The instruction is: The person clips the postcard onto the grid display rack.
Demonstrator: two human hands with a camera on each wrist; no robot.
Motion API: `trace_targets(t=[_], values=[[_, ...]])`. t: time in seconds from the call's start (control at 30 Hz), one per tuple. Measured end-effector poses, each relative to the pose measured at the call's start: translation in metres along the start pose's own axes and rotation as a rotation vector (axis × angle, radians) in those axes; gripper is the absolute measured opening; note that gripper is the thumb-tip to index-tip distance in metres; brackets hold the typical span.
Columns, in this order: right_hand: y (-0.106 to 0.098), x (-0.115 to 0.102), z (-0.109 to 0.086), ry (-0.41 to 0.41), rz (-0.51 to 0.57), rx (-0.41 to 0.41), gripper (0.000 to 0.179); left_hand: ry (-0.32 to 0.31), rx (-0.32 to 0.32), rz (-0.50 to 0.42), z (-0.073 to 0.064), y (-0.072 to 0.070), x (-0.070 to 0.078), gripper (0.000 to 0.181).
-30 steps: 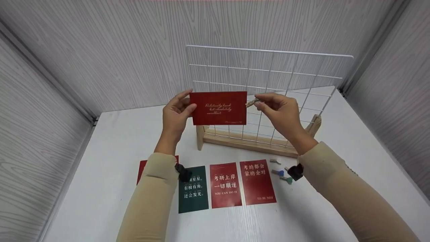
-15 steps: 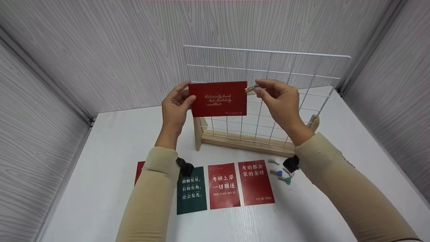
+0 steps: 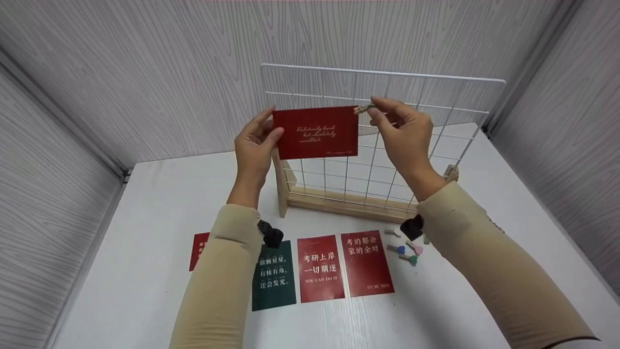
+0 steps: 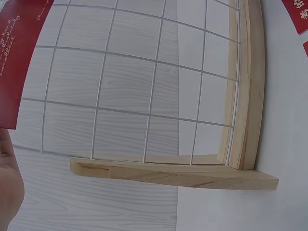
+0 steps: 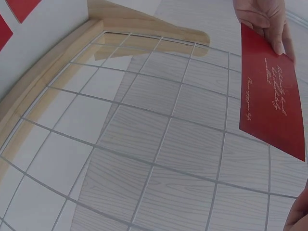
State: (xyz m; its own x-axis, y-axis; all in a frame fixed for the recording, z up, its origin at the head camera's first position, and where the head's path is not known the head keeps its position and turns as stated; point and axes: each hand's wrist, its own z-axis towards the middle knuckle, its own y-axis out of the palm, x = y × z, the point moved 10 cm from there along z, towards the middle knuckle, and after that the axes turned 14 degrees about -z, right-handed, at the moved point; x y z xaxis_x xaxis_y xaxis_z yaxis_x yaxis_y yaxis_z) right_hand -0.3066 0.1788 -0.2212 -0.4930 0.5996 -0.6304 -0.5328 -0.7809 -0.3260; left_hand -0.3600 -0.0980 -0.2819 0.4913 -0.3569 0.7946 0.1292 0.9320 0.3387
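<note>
My left hand (image 3: 253,148) pinches the left edge of a red card (image 3: 310,143) with pale script, thumb in front. The card is held level before the upper part of a white wire grid (image 3: 382,73). With thumb and forefinger, my right hand (image 3: 409,133) pinches a small wooden clothespin (image 3: 361,110), its tip right at the card's upper right corner. In the right wrist view, the card (image 5: 272,96) hangs from the left hand (image 5: 264,17) in front of the wires. The left wrist view shows only part of the card (image 4: 12,72).
The grid stands in a wooden base (image 3: 348,205) on the white table (image 3: 160,203). Nearer lie a green card (image 3: 274,291), two red cards, and another red card (image 3: 197,254) partly under the left sleeve. Several small clothespins, including a blue-heart one (image 3: 398,249), lie at their right.
Both hands have risen along the grid, carrying the red card and the clothespin upward. The clothespin's tip has come from beside the card's right edge to its upper right corner.
</note>
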Motion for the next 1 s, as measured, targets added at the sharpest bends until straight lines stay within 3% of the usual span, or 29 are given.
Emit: trace_targets(t=[0.3,0.73,1.0], values=[[-0.008,-0.008,0.006,-0.024,0.01,0.074,0.017,0.039,0.0,0.017,0.004,0.006,0.007,0.044],[-0.014,-0.025,0.009,-0.064,-0.061,0.089,0.017,0.068,0.034,-0.022,0.008,0.012,0.013,0.045],[-0.009,-0.024,0.014,0.019,-0.2,-0.009,0.019,0.063,0.072,0.033,0.008,0.014,0.013,0.044]])
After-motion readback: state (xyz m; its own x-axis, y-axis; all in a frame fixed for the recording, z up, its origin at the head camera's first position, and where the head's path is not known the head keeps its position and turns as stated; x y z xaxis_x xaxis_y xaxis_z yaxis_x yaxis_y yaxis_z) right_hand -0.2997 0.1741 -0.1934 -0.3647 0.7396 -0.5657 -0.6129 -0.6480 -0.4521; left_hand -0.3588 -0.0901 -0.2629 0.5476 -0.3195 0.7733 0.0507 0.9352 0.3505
